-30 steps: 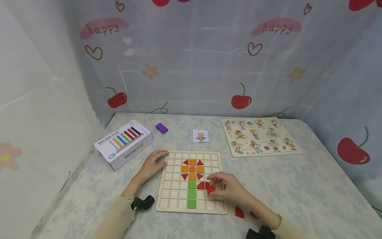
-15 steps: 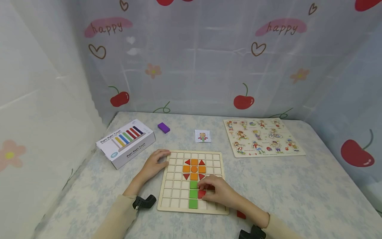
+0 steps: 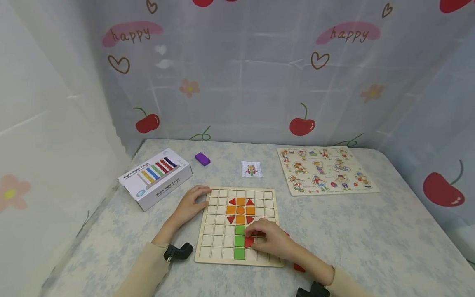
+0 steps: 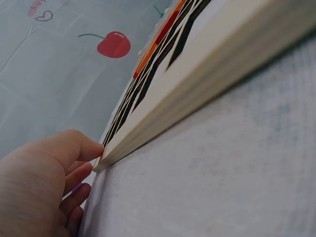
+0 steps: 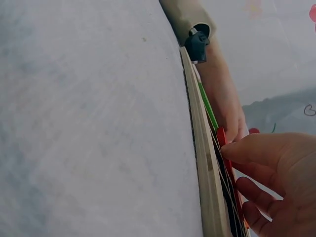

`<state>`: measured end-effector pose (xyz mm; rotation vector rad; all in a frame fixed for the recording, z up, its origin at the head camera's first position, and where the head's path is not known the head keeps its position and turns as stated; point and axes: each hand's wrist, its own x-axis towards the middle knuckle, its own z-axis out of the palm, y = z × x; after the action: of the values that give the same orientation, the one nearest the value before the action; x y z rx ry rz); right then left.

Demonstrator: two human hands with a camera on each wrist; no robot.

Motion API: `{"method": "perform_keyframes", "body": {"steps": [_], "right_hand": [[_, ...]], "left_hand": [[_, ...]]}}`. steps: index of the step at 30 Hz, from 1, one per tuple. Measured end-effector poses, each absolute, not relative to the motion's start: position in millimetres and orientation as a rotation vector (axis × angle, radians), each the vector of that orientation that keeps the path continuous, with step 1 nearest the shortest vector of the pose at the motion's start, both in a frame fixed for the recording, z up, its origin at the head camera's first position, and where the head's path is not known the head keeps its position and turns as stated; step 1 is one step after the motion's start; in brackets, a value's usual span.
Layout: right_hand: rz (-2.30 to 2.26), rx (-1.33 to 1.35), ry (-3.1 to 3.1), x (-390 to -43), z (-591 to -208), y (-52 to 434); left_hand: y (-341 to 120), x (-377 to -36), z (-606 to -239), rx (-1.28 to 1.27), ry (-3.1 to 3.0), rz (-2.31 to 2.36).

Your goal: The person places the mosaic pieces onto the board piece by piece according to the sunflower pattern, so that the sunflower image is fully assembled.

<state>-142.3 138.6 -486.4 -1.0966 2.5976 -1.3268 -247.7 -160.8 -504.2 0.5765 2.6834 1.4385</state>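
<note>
A wooden grid board (image 3: 217,251) lies on the table, filled in part with orange squares, an orange circle (image 3: 240,210), red triangles (image 3: 250,202) and a column of green squares (image 3: 239,241). My left hand (image 3: 188,208) holds the board's far left corner, thumb at the side edge in the left wrist view. My right hand (image 3: 271,239) is low over the board's right half and pinches a red tile with a curved edge (image 3: 248,242) between thumb and fingers. That tile sits just right of the middle green square, tilted up in the right wrist view. Other red tiles are partly hidden beneath this hand.
Under my right forearm a loose red tile (image 3: 299,267) shows on the table. Behind the board are a small pattern card (image 3: 245,175), a purple block (image 3: 202,159), a white toy box (image 3: 167,192) at left and a picture puzzle board (image 3: 356,180) at right.
My right hand has moved left across the board with the red tile, to the cell beside the middle green square. The left hand stays at the corner.
</note>
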Motion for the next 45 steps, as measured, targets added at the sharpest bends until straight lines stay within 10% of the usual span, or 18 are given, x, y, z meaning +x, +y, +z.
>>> {"method": "perform_keyframes", "body": {"steps": [45], "right_hand": [[-1.493,-0.827,2.544,-135.5,-471.5,150.6]], "left_hand": [[-159.3,-246.7,-504.0,0.552,2.700,1.415]]}}
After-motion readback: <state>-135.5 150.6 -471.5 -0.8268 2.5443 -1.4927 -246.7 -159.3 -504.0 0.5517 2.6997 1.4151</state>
